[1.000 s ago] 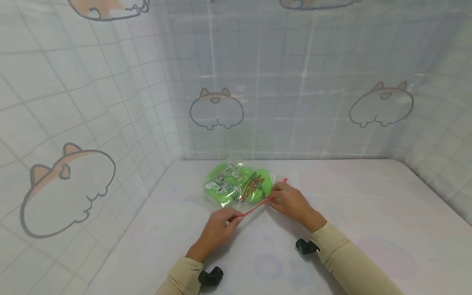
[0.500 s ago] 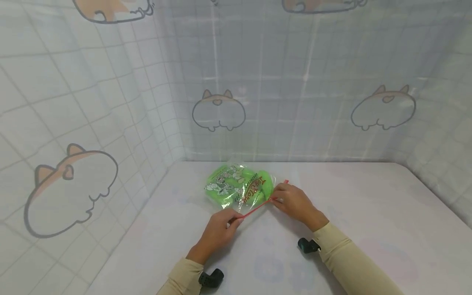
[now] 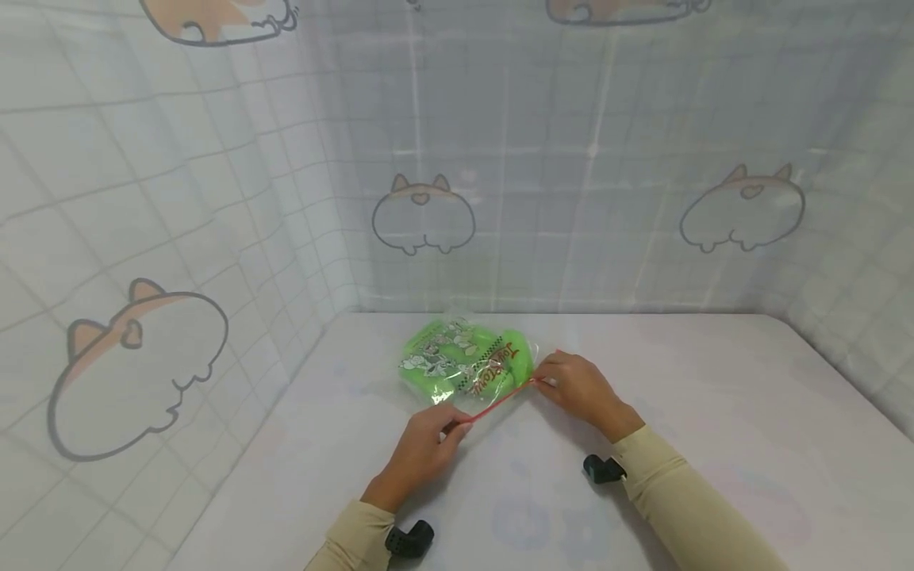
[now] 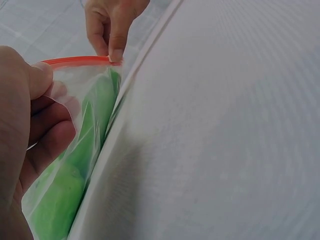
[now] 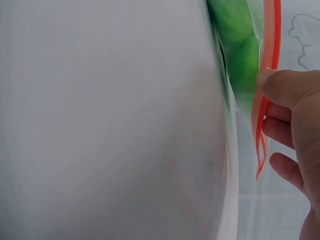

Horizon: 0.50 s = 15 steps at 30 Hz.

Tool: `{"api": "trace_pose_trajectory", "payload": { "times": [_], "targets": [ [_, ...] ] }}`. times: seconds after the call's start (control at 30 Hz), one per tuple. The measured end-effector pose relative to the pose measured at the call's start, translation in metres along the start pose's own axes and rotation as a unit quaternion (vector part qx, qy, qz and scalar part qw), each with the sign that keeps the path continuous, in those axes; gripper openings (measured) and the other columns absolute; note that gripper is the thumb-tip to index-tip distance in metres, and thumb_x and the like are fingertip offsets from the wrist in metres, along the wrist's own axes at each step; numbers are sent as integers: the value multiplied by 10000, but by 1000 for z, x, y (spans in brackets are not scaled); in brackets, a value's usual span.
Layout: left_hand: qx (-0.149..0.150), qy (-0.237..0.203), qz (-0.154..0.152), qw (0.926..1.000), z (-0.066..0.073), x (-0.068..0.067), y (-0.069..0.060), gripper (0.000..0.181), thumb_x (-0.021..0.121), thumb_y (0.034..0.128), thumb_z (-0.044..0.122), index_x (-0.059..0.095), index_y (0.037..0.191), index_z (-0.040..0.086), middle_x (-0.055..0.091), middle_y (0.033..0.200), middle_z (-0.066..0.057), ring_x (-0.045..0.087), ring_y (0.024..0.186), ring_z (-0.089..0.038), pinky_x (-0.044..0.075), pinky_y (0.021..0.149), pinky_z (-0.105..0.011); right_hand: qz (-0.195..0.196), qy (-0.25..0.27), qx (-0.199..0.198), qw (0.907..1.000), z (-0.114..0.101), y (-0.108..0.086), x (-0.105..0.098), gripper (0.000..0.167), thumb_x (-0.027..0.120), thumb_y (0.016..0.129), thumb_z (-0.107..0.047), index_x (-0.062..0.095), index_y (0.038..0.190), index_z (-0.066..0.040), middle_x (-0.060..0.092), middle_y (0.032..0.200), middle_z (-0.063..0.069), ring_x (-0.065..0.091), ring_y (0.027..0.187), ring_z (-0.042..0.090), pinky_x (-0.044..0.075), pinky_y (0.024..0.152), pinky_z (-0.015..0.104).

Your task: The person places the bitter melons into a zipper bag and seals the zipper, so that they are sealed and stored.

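Observation:
A clear zip bag (image 3: 443, 369) with cartoon print and red lettering lies on the table, bright green contents (image 5: 245, 60) showing through it. Along its near right edge runs a red zip strip (image 3: 502, 399). My left hand (image 3: 423, 448) pinches the strip's near end between thumb and fingers; the left wrist view shows its other fingers bent beside the clear plastic. Farther right, my right hand (image 3: 581, 390) pinches the same strip near its other end. In the right wrist view, the strip end (image 5: 261, 155) beyond that thumb parts into a narrow loop. What the green contents are cannot be told.
The white table (image 3: 685, 444) reaches out on both sides of the bag. Behind it and at the left hang grid-patterned curtains (image 3: 571, 198) with corgi drawings. Dark wrist devices (image 3: 410, 539) are strapped at both cuffs.
My right hand has slid a little to the right along the red strip, toward its far end. The left hand keeps its pinch and stays nearly in place.

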<state>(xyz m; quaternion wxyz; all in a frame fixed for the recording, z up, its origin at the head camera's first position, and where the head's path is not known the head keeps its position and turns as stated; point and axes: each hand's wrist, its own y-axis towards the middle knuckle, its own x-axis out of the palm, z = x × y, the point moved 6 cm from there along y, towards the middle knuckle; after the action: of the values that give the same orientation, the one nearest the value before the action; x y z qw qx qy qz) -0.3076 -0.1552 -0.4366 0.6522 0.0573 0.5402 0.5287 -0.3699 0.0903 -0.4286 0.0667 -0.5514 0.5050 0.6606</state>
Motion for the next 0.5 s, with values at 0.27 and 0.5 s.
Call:
{"api": "trace_pose_trajectory", "payload": {
  "times": [0.27, 0.5],
  "targets": [
    [-155, 51, -52, 9999, 0, 0, -1, 145, 773, 849, 13, 723, 925, 126, 656, 829, 91, 590, 738, -33, 522, 632, -226, 2, 63, 29, 10000, 5, -1, 0, 108, 837, 828, -139, 804, 931, -136, 726, 925, -45, 682, 884, 150, 556, 873, 383],
    [-74, 87, -14, 9999, 1, -2, 0, 129, 769, 856, 20, 730, 923, 123, 664, 834, 86, 598, 741, -27, 526, 638, -221, 48, 75, 55, 9999, 9, -1, -1, 117, 844, 816, -123, 805, 923, -150, 723, 921, -50, 671, 868, 136, 565, 769, 358]
  ]
}}
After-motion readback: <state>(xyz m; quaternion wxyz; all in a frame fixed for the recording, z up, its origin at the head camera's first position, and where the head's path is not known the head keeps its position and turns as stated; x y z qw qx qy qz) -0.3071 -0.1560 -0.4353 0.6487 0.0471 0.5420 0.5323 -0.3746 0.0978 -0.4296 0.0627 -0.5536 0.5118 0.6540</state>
